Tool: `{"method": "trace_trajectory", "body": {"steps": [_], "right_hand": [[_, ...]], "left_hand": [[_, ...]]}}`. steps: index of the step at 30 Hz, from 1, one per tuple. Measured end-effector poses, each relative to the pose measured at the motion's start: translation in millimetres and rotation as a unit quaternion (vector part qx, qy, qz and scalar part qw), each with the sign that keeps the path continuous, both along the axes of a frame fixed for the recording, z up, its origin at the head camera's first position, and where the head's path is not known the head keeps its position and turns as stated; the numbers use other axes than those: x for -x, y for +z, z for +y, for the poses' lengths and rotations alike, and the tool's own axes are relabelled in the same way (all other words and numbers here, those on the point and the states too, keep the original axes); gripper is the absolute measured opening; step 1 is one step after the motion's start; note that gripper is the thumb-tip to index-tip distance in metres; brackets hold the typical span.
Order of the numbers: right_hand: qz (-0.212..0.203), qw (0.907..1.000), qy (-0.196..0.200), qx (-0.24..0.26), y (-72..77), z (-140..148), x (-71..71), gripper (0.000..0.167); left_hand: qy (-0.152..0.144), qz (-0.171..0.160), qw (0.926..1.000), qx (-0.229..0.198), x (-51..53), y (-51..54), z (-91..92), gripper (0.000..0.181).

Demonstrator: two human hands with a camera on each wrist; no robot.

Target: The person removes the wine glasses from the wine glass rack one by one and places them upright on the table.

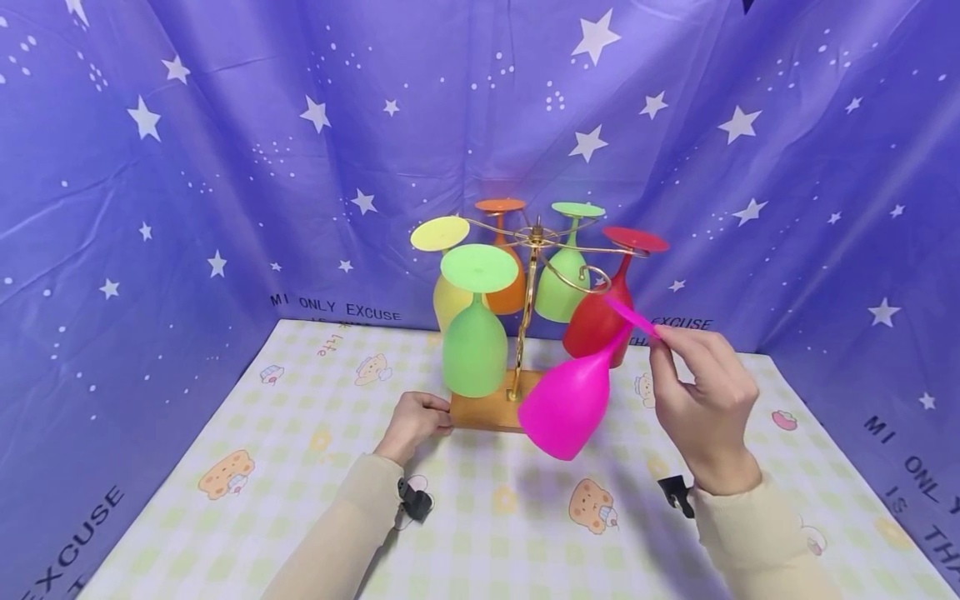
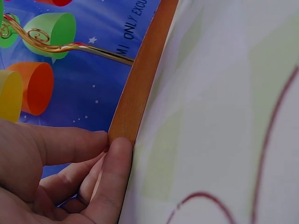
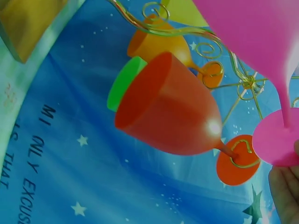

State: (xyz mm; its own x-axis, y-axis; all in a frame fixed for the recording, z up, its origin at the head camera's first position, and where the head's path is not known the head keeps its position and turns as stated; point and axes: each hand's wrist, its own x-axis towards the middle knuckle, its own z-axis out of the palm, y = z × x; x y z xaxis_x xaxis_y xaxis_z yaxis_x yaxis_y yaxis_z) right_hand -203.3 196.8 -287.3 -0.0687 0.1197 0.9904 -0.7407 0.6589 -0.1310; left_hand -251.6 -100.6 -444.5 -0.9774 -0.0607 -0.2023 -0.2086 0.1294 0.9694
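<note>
A gold wire rack (image 1: 531,300) on a wooden base (image 1: 480,410) holds several cups upside down by their feet. My right hand (image 1: 708,400) pinches the foot of a magenta goblet (image 1: 570,404), which hangs tilted, bowl down, near an unoccupied wire loop at front right. In the right wrist view, fingers (image 3: 286,191) touch the edge of the pink foot (image 3: 278,140). My left hand (image 1: 416,425) grips the left corner of the base; in the left wrist view, the thumb and a finger (image 2: 117,163) pinch the wood's edge (image 2: 140,79).
Hanging on the rack are a front green goblet (image 1: 475,350), a yellow one (image 1: 447,292), an orange one (image 1: 510,283), a light green one (image 1: 562,283) and a red one (image 1: 600,321). A checked cloth (image 1: 300,500) covers the table, with a purple star curtain (image 1: 465,100) behind.
</note>
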Motion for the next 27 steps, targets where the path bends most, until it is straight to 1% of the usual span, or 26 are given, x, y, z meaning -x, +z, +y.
{"method": "trace_trajectory", "body": {"steps": [4,9,13,16,21,27], "right_hand": [[-0.009,1.0,0.004,0.001,-10.4,1.3,2.6,0.008],[-0.02,0.9998,0.006,0.0,-23.1,3.5,5.2,0.01],[-0.038,0.9992,0.015,0.0,-31.5,2.5,5.7,0.01],[-0.054,0.9983,0.021,-0.003,-35.0,-1.0,3.5,0.009],[-0.082,0.9962,0.028,-0.006,-36.4,-8.8,-4.7,0.01],[-0.104,0.994,0.03,-0.014,-41.7,-11.1,-7.9,0.011]], "left_hand": [[-0.002,0.002,1.0,-0.004,0.5,0.1,-0.3,0.019],[-0.003,-0.004,1.0,-0.007,1.2,-0.1,-0.9,0.019],[-0.005,-0.007,0.9999,-0.01,1.1,0.3,-1.5,0.02],[-0.009,-0.005,0.9999,-0.012,0.8,0.7,-1.9,0.02],[-0.012,0.0,0.9998,-0.017,0.1,2.7,-2.0,0.02],[-0.008,0.008,0.9999,-0.005,-0.5,7.4,-0.8,0.02]]}}
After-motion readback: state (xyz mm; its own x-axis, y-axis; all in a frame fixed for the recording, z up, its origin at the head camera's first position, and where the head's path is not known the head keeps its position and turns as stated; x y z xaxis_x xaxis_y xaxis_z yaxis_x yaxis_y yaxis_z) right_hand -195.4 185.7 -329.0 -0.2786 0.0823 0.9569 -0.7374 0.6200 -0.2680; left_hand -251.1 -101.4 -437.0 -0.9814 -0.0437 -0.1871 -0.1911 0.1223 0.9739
